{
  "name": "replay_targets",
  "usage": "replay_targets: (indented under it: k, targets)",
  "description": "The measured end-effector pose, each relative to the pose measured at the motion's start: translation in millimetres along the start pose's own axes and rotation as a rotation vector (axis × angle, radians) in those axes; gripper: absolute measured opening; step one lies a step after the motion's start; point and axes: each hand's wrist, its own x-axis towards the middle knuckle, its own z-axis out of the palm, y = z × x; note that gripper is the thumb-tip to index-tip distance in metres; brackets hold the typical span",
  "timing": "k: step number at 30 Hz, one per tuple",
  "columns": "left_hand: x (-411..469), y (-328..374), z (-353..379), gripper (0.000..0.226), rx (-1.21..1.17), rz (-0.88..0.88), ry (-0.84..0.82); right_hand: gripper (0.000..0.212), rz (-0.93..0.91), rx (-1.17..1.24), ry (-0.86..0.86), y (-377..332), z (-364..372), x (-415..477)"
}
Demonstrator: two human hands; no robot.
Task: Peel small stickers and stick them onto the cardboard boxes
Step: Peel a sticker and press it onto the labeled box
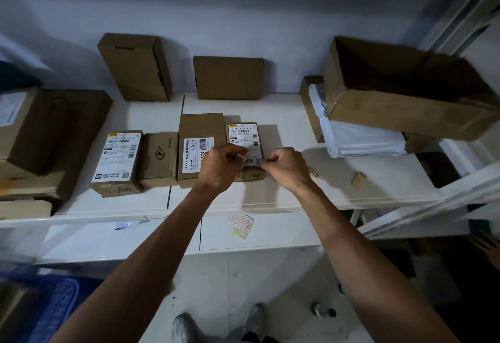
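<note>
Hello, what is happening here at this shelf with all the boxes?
A person is standing at a white shelf with several cardboard boxes on it. Both hands are over one small labelled box in the front row. The left hand and the right hand each pinch something small, it seems a sticker or its backing, just above the box. A sticker sheet lies on the lower ledge.

left hand (220,165) + right hand (286,165): pinching small sticker (257,163) | over labelled box (244,137)
</note>
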Motion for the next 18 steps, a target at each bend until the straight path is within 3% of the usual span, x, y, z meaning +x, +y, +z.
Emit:
replay_targets:
  k: [13,18]
  targets:
    - [-0.5,1.9,2.2,0.023,0.036,0.005,-0.011,0.040,0.043,0.035,-0.002,16.9,8.0,9.6]
    - [-1.0,0.2,0.9,0.023,0.029,-0.007,-0.004,0.040,0.108,0.291,-0.070,24.4,12.5,10.6]
